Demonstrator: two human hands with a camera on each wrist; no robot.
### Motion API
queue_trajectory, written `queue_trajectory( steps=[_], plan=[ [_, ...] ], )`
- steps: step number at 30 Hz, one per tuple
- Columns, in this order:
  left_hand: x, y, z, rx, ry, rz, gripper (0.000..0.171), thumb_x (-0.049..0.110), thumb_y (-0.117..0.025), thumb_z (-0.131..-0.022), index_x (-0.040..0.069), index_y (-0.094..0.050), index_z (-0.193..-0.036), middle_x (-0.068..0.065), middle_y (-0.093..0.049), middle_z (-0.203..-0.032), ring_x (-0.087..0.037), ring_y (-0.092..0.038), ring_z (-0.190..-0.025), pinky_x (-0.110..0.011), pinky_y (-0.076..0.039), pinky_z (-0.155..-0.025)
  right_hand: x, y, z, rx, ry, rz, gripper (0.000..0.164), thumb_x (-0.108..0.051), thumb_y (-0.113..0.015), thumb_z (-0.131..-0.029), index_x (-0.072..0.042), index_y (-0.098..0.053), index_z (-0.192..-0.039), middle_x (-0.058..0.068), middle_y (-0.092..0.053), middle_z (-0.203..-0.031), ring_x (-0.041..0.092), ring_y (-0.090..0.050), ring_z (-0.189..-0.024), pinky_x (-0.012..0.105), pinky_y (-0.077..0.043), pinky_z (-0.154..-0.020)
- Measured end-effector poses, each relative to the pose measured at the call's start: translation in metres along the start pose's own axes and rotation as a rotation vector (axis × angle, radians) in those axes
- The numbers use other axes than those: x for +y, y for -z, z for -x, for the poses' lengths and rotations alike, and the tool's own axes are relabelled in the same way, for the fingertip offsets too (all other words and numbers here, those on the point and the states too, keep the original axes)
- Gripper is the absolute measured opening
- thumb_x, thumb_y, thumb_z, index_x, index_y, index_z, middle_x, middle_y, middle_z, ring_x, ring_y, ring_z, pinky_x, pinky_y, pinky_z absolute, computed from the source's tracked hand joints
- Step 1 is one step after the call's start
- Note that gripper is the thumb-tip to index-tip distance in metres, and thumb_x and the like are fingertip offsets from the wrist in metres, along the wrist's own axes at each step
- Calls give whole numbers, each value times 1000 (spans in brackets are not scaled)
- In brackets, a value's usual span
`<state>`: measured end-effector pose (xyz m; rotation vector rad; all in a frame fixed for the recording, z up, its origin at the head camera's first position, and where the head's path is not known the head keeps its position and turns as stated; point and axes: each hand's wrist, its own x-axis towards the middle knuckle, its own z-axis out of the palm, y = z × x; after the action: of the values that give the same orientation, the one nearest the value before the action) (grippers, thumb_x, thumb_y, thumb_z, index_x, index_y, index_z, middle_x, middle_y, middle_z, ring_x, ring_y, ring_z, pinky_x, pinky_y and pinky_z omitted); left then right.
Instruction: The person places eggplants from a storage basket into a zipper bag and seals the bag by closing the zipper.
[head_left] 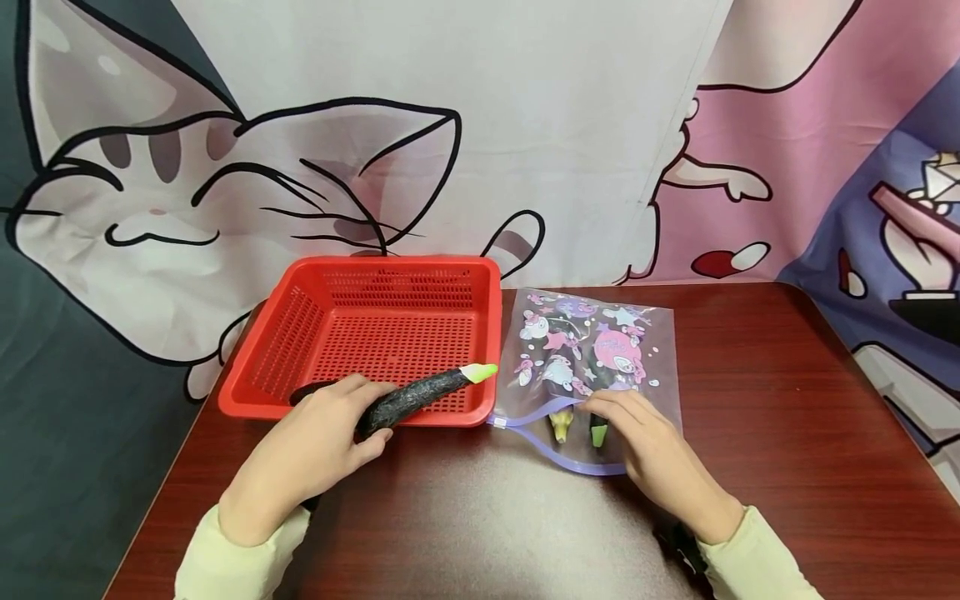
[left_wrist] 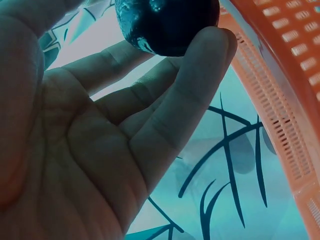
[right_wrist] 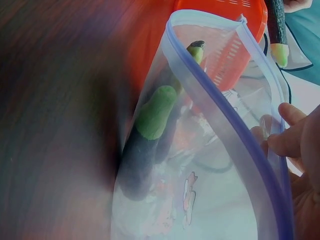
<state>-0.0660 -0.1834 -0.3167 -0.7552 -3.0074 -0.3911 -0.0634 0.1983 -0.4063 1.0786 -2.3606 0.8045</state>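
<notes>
In the head view my left hand (head_left: 318, 437) grips a dark, bumpy cucumber (head_left: 420, 400) with a pale green tip, above the near rim of a red basket (head_left: 480, 412). The left wrist view shows its dark rounded end (left_wrist: 170, 25) at the fingertips. My right hand (head_left: 660, 458) pinches the upper lip of a clear zip bag (head_left: 667, 358) with a purple zipper. Its mouth gapes. Inside lie a dark vegetable with a green end (right_wrist: 159, 112), like an eggplant, and another with a yellowish stem end (head_left: 560, 425). The printed side partly hides both.
The red basket stands left of the bag, near the table's back edge. A dark shape (head_left: 307, 390) shows at its near rim beside my left hand; its kind is unclear. Brown tabletop (head_left: 772, 400) extends to the right. A printed cloth (head_left: 585, 167) hangs behind.
</notes>
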Motion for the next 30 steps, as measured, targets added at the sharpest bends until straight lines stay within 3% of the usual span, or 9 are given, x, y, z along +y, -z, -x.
queue_trajectory(
  steps=[12, 24, 30],
  plan=[
    [17, -8, 6, 5, -55, 39, 41, 28, -72, -76, 14, -62, -112, 9, -56, -90, -3, -48, -72, -24, -44, -63, -1, 0, 0, 1, 2, 1, 48, 3, -30, -80, -4, -58, -119, 6, -57, -116, 21, -51, -107, 22, -29, -100],
    [29, -17, 9, -18, -116, 31, 46, 33, -72, -76, 17, -60, -117, 3, -60, -109, -13, -60, -95, -33, -49, -81, -1, 1, -1, 0, -6, 10, 49, 0, -27, -81, -4, -58, -119, 5, -56, -116, 21, -51, -106, 22, -29, -100],
    [34, -23, 10, -29, -138, 32, 43, 34, -71, -76, 13, -62, -112, 3, -60, -104, -11, -60, -88, -32, -49, -78, -1, 1, -1, -4, -9, 15, 49, -3, -25, -83, -5, -58, -119, 5, -56, -116, 20, -51, -106, 21, -28, -100]
  ],
)
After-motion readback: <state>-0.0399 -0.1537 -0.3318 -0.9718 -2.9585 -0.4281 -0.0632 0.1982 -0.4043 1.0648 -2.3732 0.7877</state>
